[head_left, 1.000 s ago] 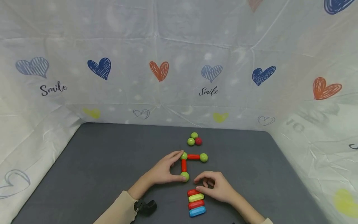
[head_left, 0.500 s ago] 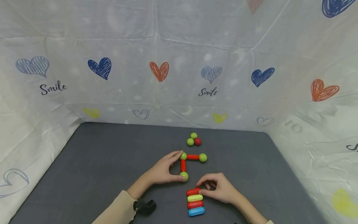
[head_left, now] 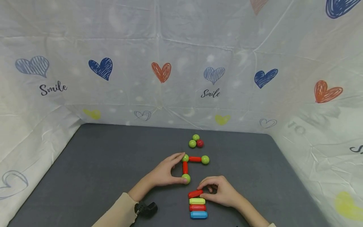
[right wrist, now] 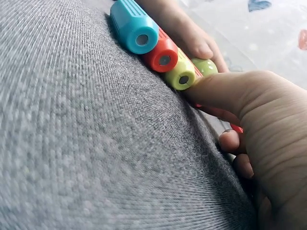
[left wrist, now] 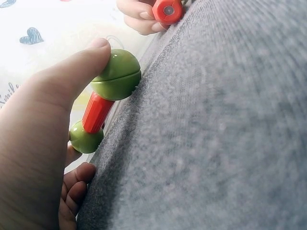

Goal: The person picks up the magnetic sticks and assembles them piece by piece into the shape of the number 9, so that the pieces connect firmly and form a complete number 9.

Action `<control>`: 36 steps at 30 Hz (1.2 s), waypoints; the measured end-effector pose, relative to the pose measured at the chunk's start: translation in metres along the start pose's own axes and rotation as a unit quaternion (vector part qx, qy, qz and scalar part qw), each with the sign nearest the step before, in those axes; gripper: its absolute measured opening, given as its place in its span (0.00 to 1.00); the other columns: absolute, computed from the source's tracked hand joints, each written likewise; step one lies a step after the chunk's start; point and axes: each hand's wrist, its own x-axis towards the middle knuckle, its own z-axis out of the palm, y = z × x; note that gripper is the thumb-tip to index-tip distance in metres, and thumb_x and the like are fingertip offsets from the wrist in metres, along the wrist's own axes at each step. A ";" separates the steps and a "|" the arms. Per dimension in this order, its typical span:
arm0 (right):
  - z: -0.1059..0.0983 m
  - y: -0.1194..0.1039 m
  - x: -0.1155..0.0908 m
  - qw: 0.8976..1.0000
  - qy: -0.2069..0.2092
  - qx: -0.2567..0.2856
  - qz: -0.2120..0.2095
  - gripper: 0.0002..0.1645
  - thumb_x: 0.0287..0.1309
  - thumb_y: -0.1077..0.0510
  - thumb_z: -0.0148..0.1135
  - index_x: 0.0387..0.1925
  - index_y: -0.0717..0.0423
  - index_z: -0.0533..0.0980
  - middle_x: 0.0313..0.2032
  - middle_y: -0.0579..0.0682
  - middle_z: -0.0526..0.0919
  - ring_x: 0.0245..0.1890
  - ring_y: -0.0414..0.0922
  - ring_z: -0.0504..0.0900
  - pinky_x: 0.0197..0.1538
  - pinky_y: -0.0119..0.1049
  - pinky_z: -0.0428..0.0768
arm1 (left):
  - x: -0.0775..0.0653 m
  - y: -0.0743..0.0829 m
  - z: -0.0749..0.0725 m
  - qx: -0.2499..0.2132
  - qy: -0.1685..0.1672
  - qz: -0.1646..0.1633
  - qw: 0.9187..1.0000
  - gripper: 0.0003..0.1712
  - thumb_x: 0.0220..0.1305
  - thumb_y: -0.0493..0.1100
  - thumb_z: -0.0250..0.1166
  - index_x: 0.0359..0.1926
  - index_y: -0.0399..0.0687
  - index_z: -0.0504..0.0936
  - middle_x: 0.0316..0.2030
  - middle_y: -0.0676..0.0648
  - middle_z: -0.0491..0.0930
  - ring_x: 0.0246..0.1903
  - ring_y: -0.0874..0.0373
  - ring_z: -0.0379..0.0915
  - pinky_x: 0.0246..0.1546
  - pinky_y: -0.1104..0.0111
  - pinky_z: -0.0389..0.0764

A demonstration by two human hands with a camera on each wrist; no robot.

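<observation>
My left hand spans one side of an L-shaped build of magnetic rods and balls, thumb on the near green ball and a fingertip at the corner green ball. A red rod joins these two; another red rod runs right to a third green ball. My right hand pinches a loose red magnetic rod between thumb and finger. It lies slightly slanted at the top of a row. The left wrist view shows a round metal magnet in that rod's end.
Below the pinched rod lie a yellow-green rod, a red rod and a blue rod, side by side. Two green balls and a red ball cluster farther back on the dark grey table. A heart-printed sheet surrounds the table.
My right hand has come down to the top red rod, taken it between thumb and finger and turned it slightly away from the row. My left hand keeps its place on the build.
</observation>
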 end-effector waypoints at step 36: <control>-0.003 -0.001 0.000 0.986 0.111 0.026 0.125 0.09 0.64 0.57 0.77 0.44 0.51 0.87 0.24 0.44 0.79 0.19 0.31 0.68 0.22 0.27 0.68 | 0.002 0.000 0.002 0.006 0.000 0.001 1.000 0.63 0.59 0.71 0.75 0.85 0.51 0.57 0.81 0.49 0.59 0.79 0.45 0.57 0.73 0.43 0.67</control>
